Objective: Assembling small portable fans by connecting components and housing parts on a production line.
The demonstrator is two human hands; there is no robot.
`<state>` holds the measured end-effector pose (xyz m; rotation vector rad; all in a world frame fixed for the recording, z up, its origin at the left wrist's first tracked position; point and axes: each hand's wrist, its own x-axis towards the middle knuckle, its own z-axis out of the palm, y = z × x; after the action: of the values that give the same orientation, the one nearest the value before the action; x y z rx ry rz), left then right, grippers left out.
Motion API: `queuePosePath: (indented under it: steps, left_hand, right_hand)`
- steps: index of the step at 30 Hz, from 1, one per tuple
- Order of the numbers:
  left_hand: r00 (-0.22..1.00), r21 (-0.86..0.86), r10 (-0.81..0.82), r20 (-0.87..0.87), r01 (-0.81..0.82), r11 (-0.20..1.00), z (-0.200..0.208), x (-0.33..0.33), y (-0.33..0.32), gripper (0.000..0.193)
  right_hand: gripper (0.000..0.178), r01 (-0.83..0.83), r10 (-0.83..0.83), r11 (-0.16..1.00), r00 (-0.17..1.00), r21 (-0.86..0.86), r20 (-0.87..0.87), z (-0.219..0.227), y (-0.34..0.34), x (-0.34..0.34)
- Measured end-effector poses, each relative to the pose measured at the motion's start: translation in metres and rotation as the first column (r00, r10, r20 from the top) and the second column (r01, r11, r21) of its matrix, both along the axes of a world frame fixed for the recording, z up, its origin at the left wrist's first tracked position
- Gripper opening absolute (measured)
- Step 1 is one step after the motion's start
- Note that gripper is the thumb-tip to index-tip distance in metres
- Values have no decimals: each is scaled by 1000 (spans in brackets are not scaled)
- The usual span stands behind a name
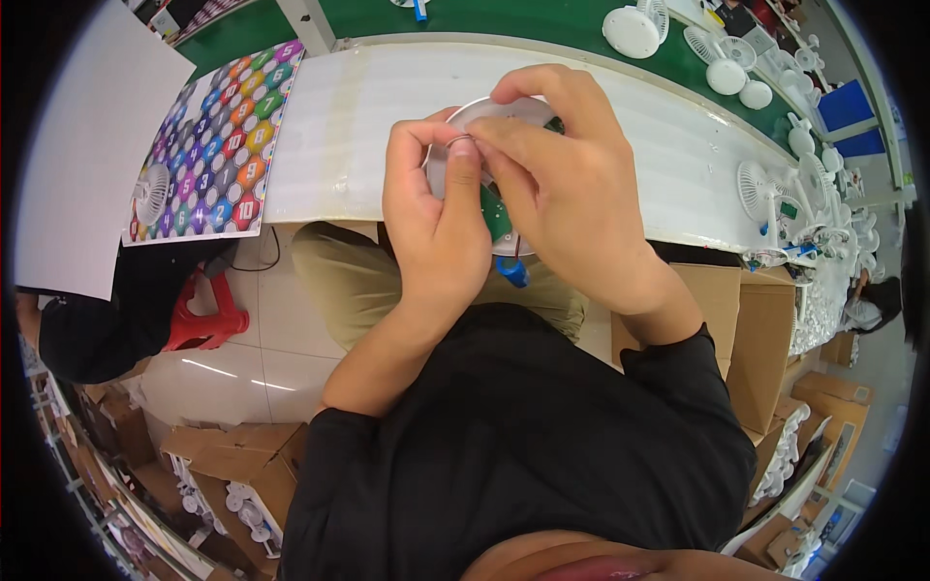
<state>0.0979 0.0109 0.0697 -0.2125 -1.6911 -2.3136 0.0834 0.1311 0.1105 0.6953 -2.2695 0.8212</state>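
Head view, left fingers [463, 174], right fingers [509, 140] pinched on crosswise wire [459, 137], round housing [480, 110] facing up

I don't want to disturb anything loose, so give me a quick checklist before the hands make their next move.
1. Left hand and right hand at the white round housing: ok.
2. Thin wire at the fingertips: ok.
3. Wire's ends joined: cannot tell, fingers hide them.
4. Green circuit board seated: cannot tell, mostly covered.
5. Blue cylinder tucked inside the housing: not ok, it sits beyond the near rim.
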Motion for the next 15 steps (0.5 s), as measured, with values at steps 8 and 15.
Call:
queuePosePath:
  steps: [8,15]
  left_hand:
    - [992,29,-87,93,85,996,8,-1,-20,15]
    - [958,-43,-280,63,283,958,10,-11,-28,16]
  right_hand:
    - [18,34,-32,998,999,-59,38,-4,-2,-7]
    - [21,-164,169,984,984,-72,60,-2,13,-13]
